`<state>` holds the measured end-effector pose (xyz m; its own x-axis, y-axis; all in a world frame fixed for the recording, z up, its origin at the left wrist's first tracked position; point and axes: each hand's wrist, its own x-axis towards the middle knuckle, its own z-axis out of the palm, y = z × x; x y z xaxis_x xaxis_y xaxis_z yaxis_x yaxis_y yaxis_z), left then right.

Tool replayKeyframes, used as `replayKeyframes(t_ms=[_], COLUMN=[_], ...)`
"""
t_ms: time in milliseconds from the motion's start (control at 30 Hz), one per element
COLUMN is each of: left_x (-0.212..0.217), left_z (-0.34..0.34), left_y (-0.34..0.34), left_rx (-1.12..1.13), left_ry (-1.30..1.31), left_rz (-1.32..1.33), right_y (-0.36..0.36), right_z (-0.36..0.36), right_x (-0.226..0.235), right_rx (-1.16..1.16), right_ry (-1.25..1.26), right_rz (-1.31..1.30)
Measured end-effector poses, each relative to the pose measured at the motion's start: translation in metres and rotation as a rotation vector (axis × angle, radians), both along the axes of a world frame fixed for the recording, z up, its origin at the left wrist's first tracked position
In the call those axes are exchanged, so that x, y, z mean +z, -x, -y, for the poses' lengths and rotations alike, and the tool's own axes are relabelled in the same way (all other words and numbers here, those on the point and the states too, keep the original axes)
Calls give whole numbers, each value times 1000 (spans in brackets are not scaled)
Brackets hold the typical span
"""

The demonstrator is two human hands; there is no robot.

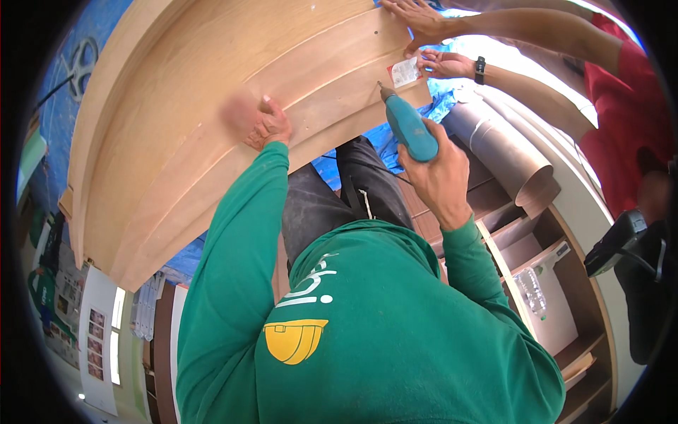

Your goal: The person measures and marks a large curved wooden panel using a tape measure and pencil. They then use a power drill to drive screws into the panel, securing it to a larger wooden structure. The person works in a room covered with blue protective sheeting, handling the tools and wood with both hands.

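Observation:
A large curved wooden piece (176, 106) with stepped, light-coloured boards spans the upper left, in front of my body. My left hand (270, 127) rests on its surface with the thumb apart; a blurred patch covers part of the fingers. In my right hand (441, 173) is a teal power drill (409, 127), gripped by its body and pointing up and left. Its bit tip meets the wood near the board's right end; a small brass-coloured spot shows there. Beside the tip lies a small white and red packet (405, 72).
A person in a red shirt (628, 106) reaches in from the upper right, one hand (417, 21) on the wood, the other (450, 65) at the packet. Right of me are a rolled sheet (501, 148) and a shelf unit (600, 332) with a plastic bottle (531, 293). Blue sheeting (441, 99) lies beyond.

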<state>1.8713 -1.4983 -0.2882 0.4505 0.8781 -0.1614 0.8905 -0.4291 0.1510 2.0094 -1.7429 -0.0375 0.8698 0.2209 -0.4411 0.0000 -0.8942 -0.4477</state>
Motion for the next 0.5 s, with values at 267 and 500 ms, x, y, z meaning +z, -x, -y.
replayKeyframes(t_ms=[267,500], left_x=[1,-35], left_z=[2,-16], left_y=[5,25], left_rx=[-15,-125], left_ry=[-19,71], left_rz=[-3,-93], right_y=[-8,-11], right_z=[1,-12], right_x=[6,9], right_rx=[66,56], right_ry=[116,140], right_rz=[-30,-65])
